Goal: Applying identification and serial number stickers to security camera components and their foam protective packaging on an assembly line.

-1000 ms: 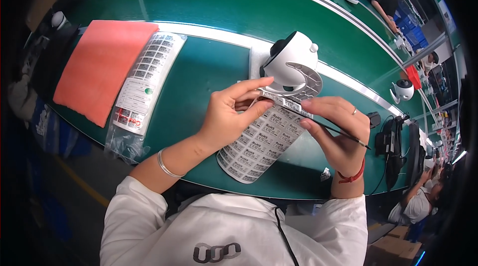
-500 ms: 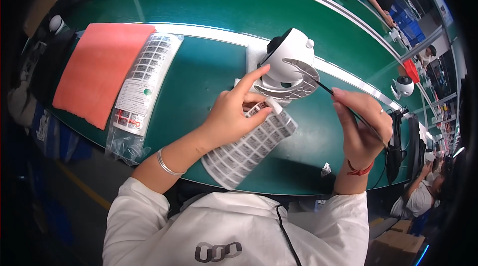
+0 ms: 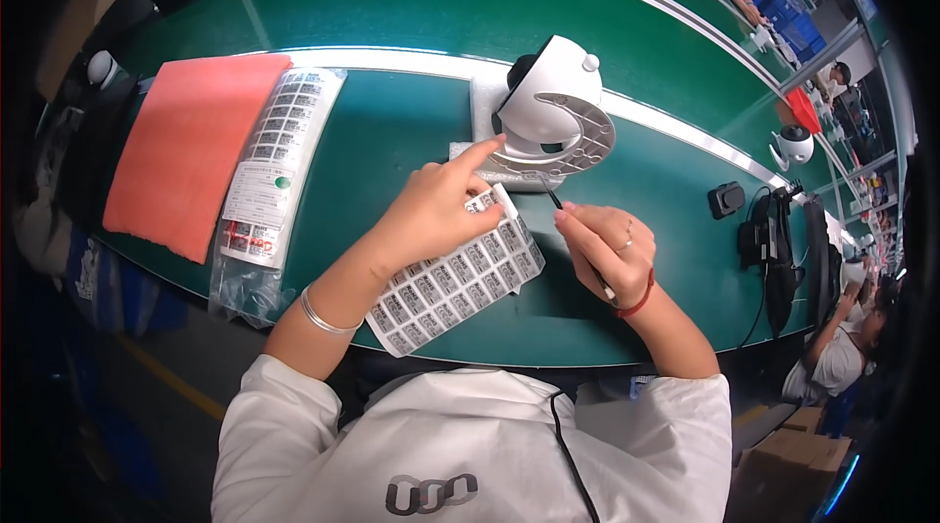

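Observation:
A white dome-shaped camera lies tipped over on white foam, the ribbed grey underside of its base facing me. My left hand pinches a sheet of printed labels between thumb and fingers, while its index finger stretches out to the camera's edge. In my right hand is a thin dark pair of tweezers, gripped like a pen. Its tip is just below the camera base, near the top end of the sheet; whether a label hangs on it is too small to tell.
On the left lie an orange-pink foam sheet and a bagged label stack. A small black box and black cables sit on the right. Beyond the white rail runs a green belt, with another white camera at far right.
My right hand has come down and left with the tweezers, away from the camera base. The label sheet has shifted slightly in my left hand. The small black box now shows.

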Motion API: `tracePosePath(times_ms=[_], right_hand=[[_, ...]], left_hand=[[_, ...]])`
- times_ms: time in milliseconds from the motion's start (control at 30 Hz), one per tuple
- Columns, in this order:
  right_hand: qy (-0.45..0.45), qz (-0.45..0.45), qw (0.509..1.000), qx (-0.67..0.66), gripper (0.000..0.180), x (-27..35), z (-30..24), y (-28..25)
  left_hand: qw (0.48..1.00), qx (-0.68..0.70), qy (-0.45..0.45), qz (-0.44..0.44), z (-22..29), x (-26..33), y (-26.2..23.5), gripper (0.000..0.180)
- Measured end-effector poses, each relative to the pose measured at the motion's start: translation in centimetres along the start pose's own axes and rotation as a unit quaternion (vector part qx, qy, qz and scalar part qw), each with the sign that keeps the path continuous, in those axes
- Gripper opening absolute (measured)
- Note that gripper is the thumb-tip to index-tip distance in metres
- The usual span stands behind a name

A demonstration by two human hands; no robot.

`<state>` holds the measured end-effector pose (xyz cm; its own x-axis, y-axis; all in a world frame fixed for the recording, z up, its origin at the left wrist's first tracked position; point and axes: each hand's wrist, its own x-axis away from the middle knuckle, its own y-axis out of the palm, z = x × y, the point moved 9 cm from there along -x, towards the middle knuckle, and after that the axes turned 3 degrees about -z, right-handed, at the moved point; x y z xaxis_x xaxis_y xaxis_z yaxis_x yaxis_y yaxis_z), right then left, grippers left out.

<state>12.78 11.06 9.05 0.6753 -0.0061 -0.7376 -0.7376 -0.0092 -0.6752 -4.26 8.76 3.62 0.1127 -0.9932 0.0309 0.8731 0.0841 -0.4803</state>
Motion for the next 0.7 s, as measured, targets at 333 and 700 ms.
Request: tracePosePath(times_ms=[333, 700], right_hand=[[0.01, -0.002, 1.0, 0.021, 0.034, 0.1, 0.8, 1.5], [0.012, -0.02, 0.999, 0.028, 0.027, 0.4, 0.5, 2.3]], left_hand=[[1.0, -0.016, -0.006, -0.007, 0.0, -0.2, 0.0, 0.066], [1.0, -0.023, 0.012, -0.001, 0.0, 0.2, -0.1, 0.064]])
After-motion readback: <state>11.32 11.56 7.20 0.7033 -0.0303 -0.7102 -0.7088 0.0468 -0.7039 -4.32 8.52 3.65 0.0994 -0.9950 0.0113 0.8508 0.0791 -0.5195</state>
